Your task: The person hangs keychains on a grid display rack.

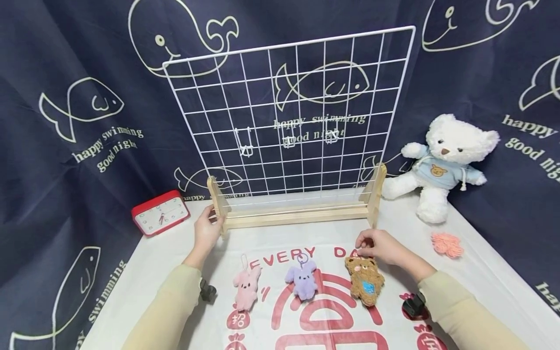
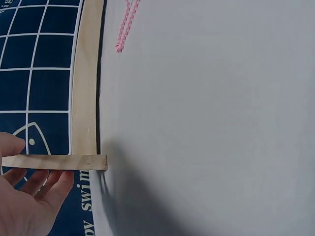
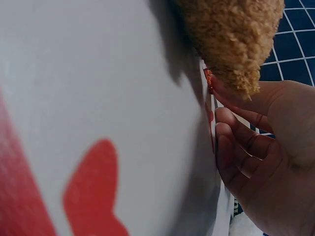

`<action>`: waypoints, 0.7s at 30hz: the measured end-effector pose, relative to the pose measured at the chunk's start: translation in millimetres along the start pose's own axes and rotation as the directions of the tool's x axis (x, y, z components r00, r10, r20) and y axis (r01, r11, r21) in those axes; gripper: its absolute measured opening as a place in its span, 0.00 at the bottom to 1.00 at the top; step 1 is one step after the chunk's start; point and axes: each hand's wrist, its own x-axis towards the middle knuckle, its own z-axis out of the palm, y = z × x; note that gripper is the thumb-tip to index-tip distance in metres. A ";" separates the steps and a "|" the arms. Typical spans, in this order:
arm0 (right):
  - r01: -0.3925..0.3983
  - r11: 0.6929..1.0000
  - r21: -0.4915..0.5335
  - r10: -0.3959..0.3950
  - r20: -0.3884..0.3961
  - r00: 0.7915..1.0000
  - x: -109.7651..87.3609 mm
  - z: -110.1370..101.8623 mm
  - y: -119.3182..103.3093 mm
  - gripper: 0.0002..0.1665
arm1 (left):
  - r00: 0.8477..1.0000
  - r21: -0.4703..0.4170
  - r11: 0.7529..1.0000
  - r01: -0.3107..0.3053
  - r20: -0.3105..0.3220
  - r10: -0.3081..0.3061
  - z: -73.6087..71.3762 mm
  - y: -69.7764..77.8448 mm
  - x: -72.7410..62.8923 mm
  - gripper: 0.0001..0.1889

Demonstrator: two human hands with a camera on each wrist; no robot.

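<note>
The step in hand seems to be taking the brown bear (image 1: 366, 282) by its top. The bear lies on the counter (image 1: 175, 250), in front of the right side of the stand (image 1: 297, 217), with the purple toy (image 1: 303, 281) and the pink toy (image 1: 246, 290) in a row to its left.

The right hand (image 1: 384, 247) is at the bear's head. In the right wrist view, the thumb reaches behind the fur, near an orange-red cord (image 3: 209, 81), and the other fingers are bent, close to the counter. I cannot tell whether the fingers pinch this cord, because the fur hides the thumb tip. To do it well, I think the fingers should catch only the cord, not the fur or the printed cloth, and then raise it slowly, so the loop stays wide and untwisted.

The left hand (image 1: 206, 233) grips the left wooden end of the stand, thumb on one side and fingers on the other. A light, steady hold would be best; pulling could shift the stand.

The bear looks soft and curly, brown in colour, with round ears, a small pink mark on the face and a shiny blue patch (image 1: 369, 288) on its belly. It lies face up, slightly tilted.
</note>
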 end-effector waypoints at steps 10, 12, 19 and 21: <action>-0.006 1.000 -0.011 0.006 -0.003 1.000 0.9 0.3 -1.1 0.09 | 0.999 -0.051 0.997 0.053 0.004 -0.053 1.9 -5.8 1.9 0.23; -0.004 1.000 -0.021 0.004 0.011 1.000 1.1 -0.1 -2.1 0.09 | 0.998 -0.073 0.995 0.069 0.010 -0.068 1.7 -6.4 2.2 0.23; 0.001 0.999 -0.053 0.001 0.045 0.999 -0.1 1.6 -7.6 0.09 | 0.991 -0.145 0.981 0.130 0.044 -0.124 -1.1 -7.2 2.5 0.24; -0.003 0.999 -0.033 0.005 0.046 0.999 -0.8 2.6 -8.7 0.09 | 0.988 -0.155 0.977 0.148 0.058 -0.140 -2.2 -8.0 2.2 0.25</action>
